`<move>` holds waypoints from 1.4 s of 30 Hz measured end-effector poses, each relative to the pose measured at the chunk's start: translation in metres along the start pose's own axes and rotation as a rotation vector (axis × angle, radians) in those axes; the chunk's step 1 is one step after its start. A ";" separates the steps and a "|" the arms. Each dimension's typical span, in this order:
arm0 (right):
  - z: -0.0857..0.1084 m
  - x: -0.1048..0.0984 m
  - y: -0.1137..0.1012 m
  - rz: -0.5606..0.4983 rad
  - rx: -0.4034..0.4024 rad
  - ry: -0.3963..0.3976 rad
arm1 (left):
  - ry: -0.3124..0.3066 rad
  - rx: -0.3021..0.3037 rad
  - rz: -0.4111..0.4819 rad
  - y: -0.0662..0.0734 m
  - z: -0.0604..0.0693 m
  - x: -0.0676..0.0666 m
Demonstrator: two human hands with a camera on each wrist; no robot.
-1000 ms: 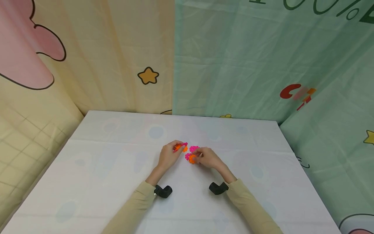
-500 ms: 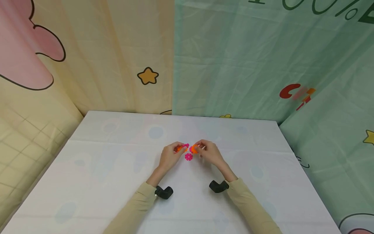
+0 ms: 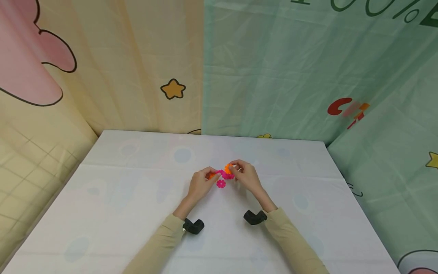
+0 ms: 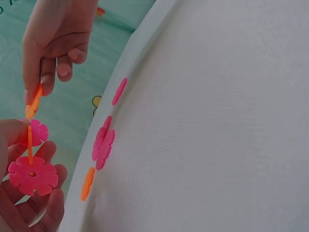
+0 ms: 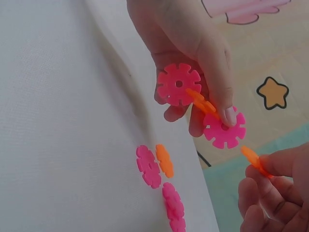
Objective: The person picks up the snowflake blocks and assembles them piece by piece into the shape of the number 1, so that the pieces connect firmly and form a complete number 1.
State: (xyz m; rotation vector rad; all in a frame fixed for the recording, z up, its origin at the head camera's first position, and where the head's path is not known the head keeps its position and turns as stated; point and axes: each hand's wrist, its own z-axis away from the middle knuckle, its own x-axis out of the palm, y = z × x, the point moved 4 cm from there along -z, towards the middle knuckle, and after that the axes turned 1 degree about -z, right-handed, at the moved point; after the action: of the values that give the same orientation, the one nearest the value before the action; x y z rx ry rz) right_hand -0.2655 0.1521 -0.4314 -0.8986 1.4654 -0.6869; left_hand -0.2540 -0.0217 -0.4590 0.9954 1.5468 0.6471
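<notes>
A pale yellow fabric curtain [image 3: 137, 57] hangs at left and a green fabric curtain [image 3: 267, 68] at right, behind a white cloth-covered table [image 3: 119, 220] with faint blue spots. From the left, a beige sleeve [image 3: 155, 241] with a black wrist camera [image 3: 193, 226] leads to the left hand [image 3: 199, 184], its thumb and fingers clamped on a linked row above the table: a pink notched plastic disc [image 5: 174, 92], an orange notched plastic disc [image 5: 205, 104] and a second pink notched disc [image 5: 225, 137] at the far end. Below, on the cloth, lie a loose orange disc [image 4: 88, 184], a lone pink disc [image 3: 221, 183] and overlapping pink discs [image 4: 103, 145]. Farther right, the right hand [image 3: 248, 179] pinches another orange disc [image 5: 256, 161] between thumb and forefinger, just beside the row's far pink disc; its remaining fingers are bent.
</notes>
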 end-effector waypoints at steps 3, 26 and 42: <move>0.000 0.001 0.000 -0.017 -0.002 0.023 | -0.003 0.007 0.001 0.002 0.000 0.000; 0.002 0.005 -0.007 -0.055 0.003 0.101 | 0.010 0.063 -0.055 0.012 0.001 0.003; -0.005 0.004 -0.005 -0.084 -0.022 0.050 | 0.017 0.168 -0.103 0.012 0.000 0.002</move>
State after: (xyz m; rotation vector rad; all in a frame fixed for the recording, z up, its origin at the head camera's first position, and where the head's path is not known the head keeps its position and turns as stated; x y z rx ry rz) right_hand -0.2693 0.1456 -0.4289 -0.9708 1.4885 -0.7609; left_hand -0.2511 -0.0139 -0.4495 1.0293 1.6764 0.4604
